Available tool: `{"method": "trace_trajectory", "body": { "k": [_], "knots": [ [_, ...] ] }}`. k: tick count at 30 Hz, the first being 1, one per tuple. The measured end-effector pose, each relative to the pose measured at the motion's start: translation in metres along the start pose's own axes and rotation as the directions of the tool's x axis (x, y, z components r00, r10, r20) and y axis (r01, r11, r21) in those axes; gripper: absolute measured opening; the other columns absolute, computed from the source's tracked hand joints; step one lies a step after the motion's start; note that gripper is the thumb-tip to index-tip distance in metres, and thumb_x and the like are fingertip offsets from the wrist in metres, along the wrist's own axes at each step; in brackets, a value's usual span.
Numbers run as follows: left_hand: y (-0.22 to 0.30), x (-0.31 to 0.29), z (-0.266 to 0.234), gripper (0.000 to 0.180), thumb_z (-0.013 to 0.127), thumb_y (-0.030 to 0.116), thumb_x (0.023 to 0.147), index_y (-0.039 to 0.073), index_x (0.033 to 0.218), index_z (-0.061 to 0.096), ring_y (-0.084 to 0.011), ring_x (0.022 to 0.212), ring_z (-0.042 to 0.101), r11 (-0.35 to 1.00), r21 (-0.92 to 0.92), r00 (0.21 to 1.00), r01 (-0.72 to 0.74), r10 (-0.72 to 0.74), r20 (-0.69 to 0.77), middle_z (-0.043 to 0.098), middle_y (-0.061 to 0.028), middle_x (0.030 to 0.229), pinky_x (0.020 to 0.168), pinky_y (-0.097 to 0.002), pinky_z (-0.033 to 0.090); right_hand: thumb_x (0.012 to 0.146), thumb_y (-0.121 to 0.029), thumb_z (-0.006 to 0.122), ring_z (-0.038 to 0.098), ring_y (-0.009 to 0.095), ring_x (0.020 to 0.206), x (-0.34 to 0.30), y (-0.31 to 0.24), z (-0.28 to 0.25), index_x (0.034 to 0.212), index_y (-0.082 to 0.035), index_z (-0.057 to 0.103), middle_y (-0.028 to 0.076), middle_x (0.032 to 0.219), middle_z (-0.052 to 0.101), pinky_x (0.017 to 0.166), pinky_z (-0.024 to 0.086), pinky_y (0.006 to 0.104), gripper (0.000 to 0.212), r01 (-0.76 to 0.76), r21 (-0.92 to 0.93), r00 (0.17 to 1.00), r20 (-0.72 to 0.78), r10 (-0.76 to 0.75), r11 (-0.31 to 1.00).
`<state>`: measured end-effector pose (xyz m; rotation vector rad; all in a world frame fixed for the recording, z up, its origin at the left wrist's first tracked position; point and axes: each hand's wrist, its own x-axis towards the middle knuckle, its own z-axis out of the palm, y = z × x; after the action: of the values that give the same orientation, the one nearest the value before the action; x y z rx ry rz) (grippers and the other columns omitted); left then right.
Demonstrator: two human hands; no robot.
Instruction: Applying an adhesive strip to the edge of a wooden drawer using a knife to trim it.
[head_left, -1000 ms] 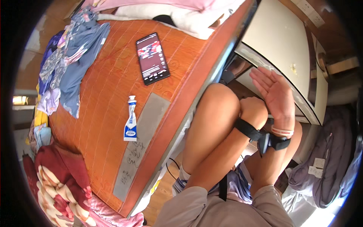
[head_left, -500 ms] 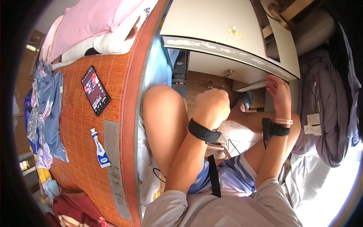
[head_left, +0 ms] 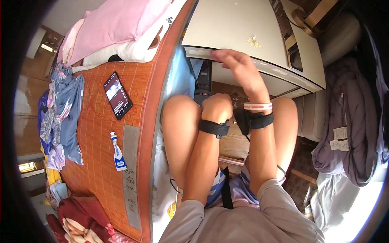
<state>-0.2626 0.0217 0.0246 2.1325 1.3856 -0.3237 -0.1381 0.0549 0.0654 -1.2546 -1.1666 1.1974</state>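
Observation:
My right hand (head_left: 245,75) reaches up to the peeling front edge of a cream-coloured desk (head_left: 227,24). Its fingers are stretched out and lie at or just over that edge; whether they press on it I cannot tell. My left hand (head_left: 219,104) is bent downward between my knees, below the desk, and its fingers are hidden behind the back of the hand. Black straps circle both wrists, and a white and red band (head_left: 258,106) sits on the right one. Small yellowish scraps (head_left: 254,41) lie on the desk top.
On the left, a bed with a reddish-brown mat (head_left: 101,150) holds a phone (head_left: 118,95) with a lit screen, a blue and white tube (head_left: 118,154), clothes (head_left: 69,109) and pink bedding (head_left: 117,24). A dark padded garment (head_left: 344,121) hangs at the right.
My right hand has swung left from the desk's right end along its front edge. The left hand has drawn slightly lower, and my right knee has come inward.

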Motion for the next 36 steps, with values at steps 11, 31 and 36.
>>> {"method": "trace_trajectory", "body": {
  "k": [11, 31, 36],
  "knots": [
    [0.039, 0.020, 0.011, 0.025, 0.064, 0.011, 0.073, -0.002, 0.089, 0.077, -0.0440, 0.092, 0.071, 0.975, -0.163, 0.986, -0.151, 0.159, 0.040, 0.070, -0.0303, 0.096, 0.080, -0.0488, 0.057, 0.103, -0.018, 0.051, 0.070, 0.019, 0.108, -0.074, 0.035, -0.144, 0.112, 0.001, 0.075, 0.012, 0.112, 0.077, 0.098, 0.050, 0.0323, 0.032, -0.029, -0.220, 0.925, -0.376, -0.057, 0.975],
    [-0.001, 0.008, 0.012, 0.026, 0.064, 0.016, 0.078, 0.001, 0.093, 0.078, -0.0415, 0.095, 0.073, 0.981, -0.040, 0.982, -0.188, 0.189, 0.021, 0.072, -0.0266, 0.101, 0.084, -0.0486, 0.058, 0.094, -0.028, 0.064, 0.072, 0.037, 0.101, -0.011, 0.011, 0.012, 0.102, 0.001, 0.076, 0.025, 0.103, 0.073, 0.092, 0.055, 0.0427, 0.033, -0.010, -0.468, 0.983, -0.167, -0.078, 0.884],
    [0.013, -0.002, -0.010, 0.025, 0.064, 0.016, 0.078, -0.001, 0.090, 0.078, -0.0414, 0.093, 0.073, 0.999, -0.003, 0.995, -0.038, 0.038, 0.089, 0.072, -0.0269, 0.097, 0.084, -0.0471, 0.058, 0.093, -0.021, 0.055, 0.074, 0.025, 0.092, -0.018, 0.032, -0.045, 0.099, -0.003, 0.080, 0.016, 0.097, 0.078, 0.086, 0.057, 0.0381, 0.032, 0.074, -0.254, 0.955, -0.259, -0.142, 0.964]
  ]
}}
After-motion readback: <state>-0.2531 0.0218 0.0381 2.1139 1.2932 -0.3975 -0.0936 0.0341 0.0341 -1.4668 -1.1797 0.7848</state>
